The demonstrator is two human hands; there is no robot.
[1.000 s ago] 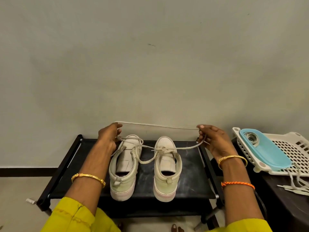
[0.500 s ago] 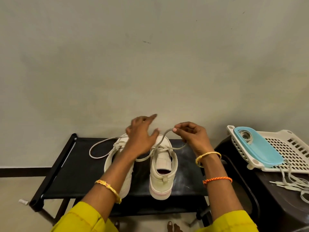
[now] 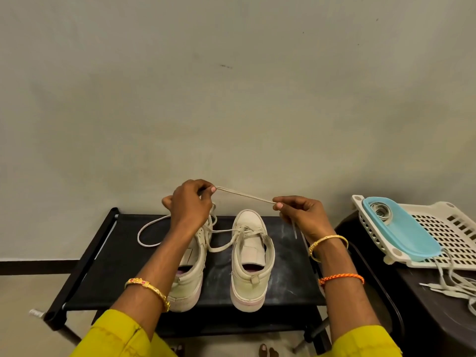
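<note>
Beneath the grips, the shoes (image 3: 253, 276) stood on the rack (image 3: 288, 253), seemingly laced. Left grip (image 3: 190, 205) and right grip (image 3: 302, 215) each pinched the lace (image 3: 244, 195), taut between them; tying the bow was probably not yet done.

A plain, pale grey-green wall (image 3: 231, 99) fills most of the view, smooth apart from a small dark mark (image 3: 226, 66) and a few specks. The light is soft and even, dimming towards the corners. At the lower left, a dark skirting band (image 3: 38, 266) runs along the foot of the wall above a beige floor (image 3: 25, 305). A low black rack (image 3: 291, 253) stands against the wall, its flat top scuffed with pale smears and its tubular frame (image 3: 85, 264) edging the left side. Just beside it on the right stands a dark brown desk (image 3: 438, 318).
</note>
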